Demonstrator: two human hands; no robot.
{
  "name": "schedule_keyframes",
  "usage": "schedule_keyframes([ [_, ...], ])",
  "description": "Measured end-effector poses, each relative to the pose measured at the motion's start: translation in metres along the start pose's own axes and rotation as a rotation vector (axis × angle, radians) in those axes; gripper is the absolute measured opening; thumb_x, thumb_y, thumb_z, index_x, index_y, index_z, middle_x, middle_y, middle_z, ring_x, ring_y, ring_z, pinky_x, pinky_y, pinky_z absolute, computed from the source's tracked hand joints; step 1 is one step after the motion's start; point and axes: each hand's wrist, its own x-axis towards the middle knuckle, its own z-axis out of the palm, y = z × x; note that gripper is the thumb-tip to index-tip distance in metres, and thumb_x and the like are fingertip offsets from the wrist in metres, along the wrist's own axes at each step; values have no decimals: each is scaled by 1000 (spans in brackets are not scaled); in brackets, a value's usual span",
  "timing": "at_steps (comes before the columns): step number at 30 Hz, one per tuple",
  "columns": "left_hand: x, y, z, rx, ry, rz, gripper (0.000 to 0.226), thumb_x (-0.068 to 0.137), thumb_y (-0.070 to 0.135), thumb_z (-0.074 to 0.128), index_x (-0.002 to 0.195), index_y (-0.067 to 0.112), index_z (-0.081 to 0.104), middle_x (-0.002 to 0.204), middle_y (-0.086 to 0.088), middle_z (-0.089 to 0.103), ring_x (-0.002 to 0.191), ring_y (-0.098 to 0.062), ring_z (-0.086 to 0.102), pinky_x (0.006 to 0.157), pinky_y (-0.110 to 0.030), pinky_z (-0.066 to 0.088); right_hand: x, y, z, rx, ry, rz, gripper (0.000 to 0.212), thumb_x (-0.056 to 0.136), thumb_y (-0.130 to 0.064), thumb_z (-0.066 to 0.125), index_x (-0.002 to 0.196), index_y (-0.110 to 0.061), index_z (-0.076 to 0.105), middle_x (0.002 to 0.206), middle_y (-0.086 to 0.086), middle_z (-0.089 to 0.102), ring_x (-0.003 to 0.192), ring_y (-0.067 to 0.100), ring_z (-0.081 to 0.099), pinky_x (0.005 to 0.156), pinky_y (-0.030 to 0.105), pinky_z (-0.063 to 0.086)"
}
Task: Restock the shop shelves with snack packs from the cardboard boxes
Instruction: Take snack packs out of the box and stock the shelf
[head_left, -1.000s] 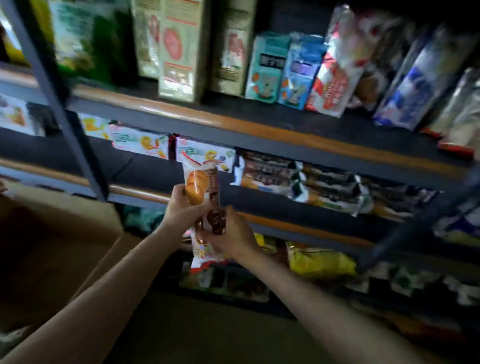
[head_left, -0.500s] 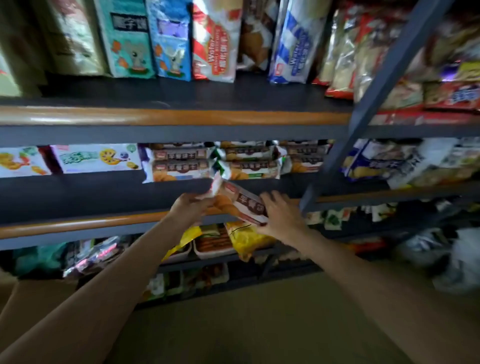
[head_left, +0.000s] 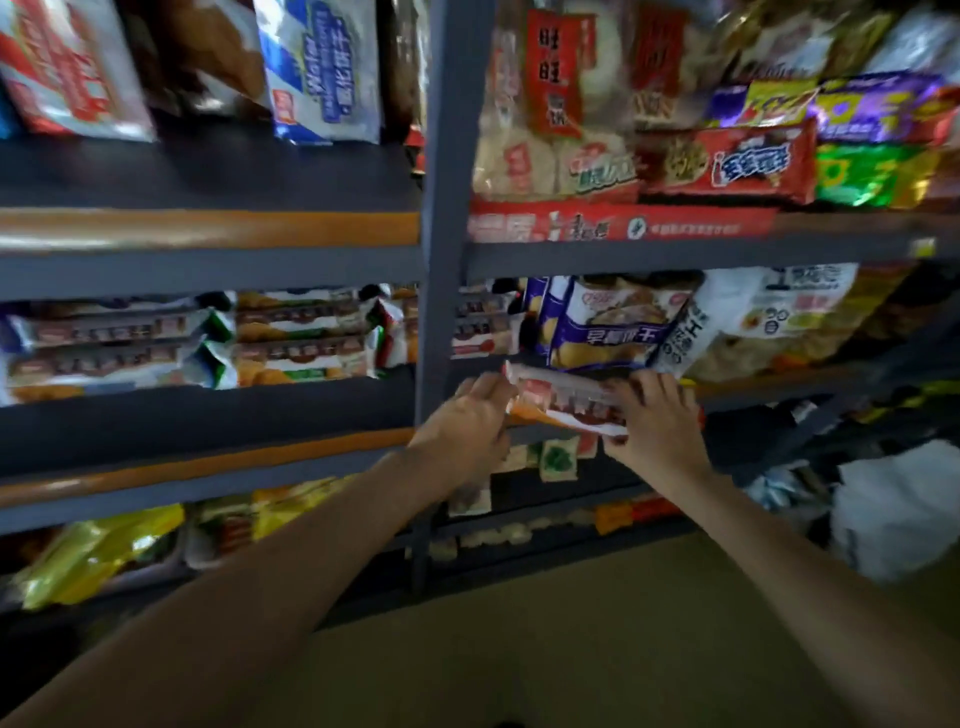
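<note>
Pack (head_left: 566, 402) held between left hand (head_left: 470, 418) and right hand (head_left: 652, 415).

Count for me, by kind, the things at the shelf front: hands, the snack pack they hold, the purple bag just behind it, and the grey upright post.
Hands: 2, left hand and right hand
Snack pack held: 1
Purple bag: 1
Grey upright post: 1
Total: 5

snack pack (head_left: 566, 402): blurred, print unreadable, both ends covered by left hand (head_left: 467, 426) & right hand (head_left: 654, 421)
top-shelf bags (head_left: 322, 67): tops cut off by frame edge
white bag (head_left: 898, 514): smeared, contents unclear
</note>
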Motion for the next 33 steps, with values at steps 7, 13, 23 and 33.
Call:
schedule_keyframes([
  [7,73,40,33,226,-23,-241,60,94,20,42,147,4,16,154,-9,11,141,-26,12,115,-33,10,79,2,47,149,-158,-206,63,66,-40,78,118,-11,57,115,11,52,108,33,49,90,43,40],
  [13,91,9,58,66,-9,-681,59,96,23,43,144,-3,19,155,-17,8,142,-31,12,114,-35,19,125,-40,81,183,-151,-424,65,61,-25,82,118,-7,56,122,12,52,115,31,50,86,42,45],
  [23,110,-23,89,-118,-23,-729,50,94,22,44,138,1,31,151,-11,23,137,-28,27,108,-35,31,154,-56,121,212,-180,-401,57,82,-17,66,131,-13,37,135,9,42,128,30,36,104,42,29],
  [33,-5,-10,71,234,36,-164,34,77,22,37,92,9,65,87,-5,63,60,-19,63,52,-24,45,99,-54,66,751,269,-206,39,79,-5,57,118,-8,50,119,14,52,115,27,48,96,45,42],
])
